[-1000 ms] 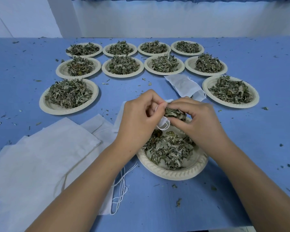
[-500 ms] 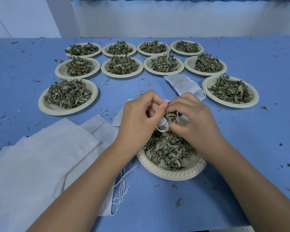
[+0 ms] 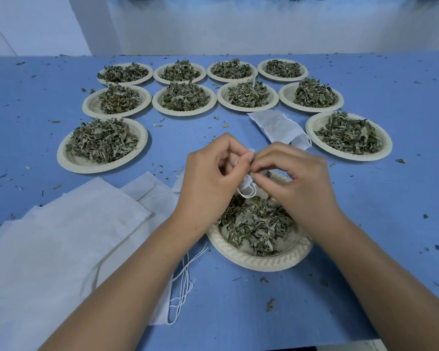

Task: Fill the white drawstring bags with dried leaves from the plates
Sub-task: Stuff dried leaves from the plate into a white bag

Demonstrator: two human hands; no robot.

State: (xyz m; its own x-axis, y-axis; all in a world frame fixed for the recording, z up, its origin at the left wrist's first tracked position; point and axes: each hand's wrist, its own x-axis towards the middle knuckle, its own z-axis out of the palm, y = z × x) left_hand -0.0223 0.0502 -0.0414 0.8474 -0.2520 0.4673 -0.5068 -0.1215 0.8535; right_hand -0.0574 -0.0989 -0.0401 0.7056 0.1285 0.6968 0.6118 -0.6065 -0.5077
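Note:
My left hand [image 3: 211, 183] and my right hand [image 3: 294, 183] meet above the near plate [image 3: 259, 262] of dried leaves [image 3: 254, 226]. Between them is a small white drawstring bag [image 3: 246, 187], mostly hidden by my fingers. My left hand pinches its top edge. My right hand's fingertips pinch at the bag's mouth beside it; whether leaves are between them is hidden. A loop of white cord hangs below the bag. A filled white bag [image 3: 279, 129] lies flat further back on the blue table.
Several cream plates heaped with dried leaves [image 3: 102, 145] [image 3: 349, 135] stand in rows towards the back. A pile of flat white bags [image 3: 61, 236] with loose cords [image 3: 183, 287] lies at the near left. Leaf crumbs are scattered over the blue table [image 3: 390, 198].
My right hand has lifted a pinch of leaves from the plate to the bag's mouth, and the leaves no longer show between its fingers. My left hand has stayed in place on the bag.

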